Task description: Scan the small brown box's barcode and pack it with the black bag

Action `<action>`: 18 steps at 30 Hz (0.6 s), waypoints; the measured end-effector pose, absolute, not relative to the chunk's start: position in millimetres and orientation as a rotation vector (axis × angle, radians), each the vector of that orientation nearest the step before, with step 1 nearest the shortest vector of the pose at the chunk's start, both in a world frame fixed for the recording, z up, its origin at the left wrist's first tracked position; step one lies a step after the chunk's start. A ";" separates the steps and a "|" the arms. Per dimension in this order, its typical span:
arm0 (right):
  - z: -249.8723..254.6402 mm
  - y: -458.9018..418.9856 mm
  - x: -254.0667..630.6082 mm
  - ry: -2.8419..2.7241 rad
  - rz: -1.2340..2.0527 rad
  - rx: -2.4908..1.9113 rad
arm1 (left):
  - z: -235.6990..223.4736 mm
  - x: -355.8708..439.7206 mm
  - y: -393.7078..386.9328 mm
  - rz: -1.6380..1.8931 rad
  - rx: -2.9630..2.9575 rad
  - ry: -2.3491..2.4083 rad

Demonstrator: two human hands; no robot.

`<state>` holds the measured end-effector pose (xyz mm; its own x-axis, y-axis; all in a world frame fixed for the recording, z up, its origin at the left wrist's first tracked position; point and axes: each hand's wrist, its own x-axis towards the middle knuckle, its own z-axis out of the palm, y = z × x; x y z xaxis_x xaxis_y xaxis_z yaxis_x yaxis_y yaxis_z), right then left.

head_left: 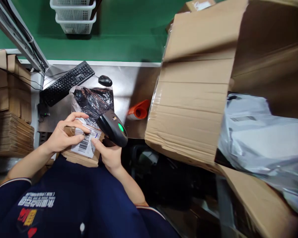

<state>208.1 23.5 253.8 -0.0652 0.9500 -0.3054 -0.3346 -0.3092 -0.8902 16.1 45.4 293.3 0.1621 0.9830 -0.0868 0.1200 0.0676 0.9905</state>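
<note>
A small brown cardboard parcel [93, 162] with a white barcode label [83, 145] is held close in front of my body. My left hand [64, 134] grips its left side, with thumb and fingers on the label. My right hand [110, 157] is at the parcel's right edge, its thumb pressing on the label. A black barcode scanner [111, 127] with a lit green light rises from that same hand; its handle and my curled fingers are mostly hidden. Just beyond the parcel lies a black item in a clear plastic bag [95, 99].
A keyboard [69, 81] and mouse [105, 80] sit on the metal bench [121, 74]. An orange tube-like object [140, 110] stands beside a large open carton [191, 86] holding grey-white plastic mailers [258, 132]. Flat cardboard stacks [11, 132] are at left, white baskets [75, 24] beyond.
</note>
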 end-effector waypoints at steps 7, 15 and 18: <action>252.0 23.5 208.0 -0.686 1.624 -1.174 | 297.8 18.7 45.8 0.907 1.085 1.198; 254.1 24.3 208.0 -0.713 1.585 -1.166 | 299.6 23.1 44.0 0.771 0.871 1.282; 253.3 24.5 208.5 -0.686 1.601 -1.156 | 300.0 23.8 44.0 0.760 0.876 1.297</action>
<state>208.5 24.5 253.3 -0.0389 0.9363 -0.3491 -0.3927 -0.3355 -0.8563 23.8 44.0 300.0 0.1280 0.8690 -0.4780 0.0076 0.4811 0.8766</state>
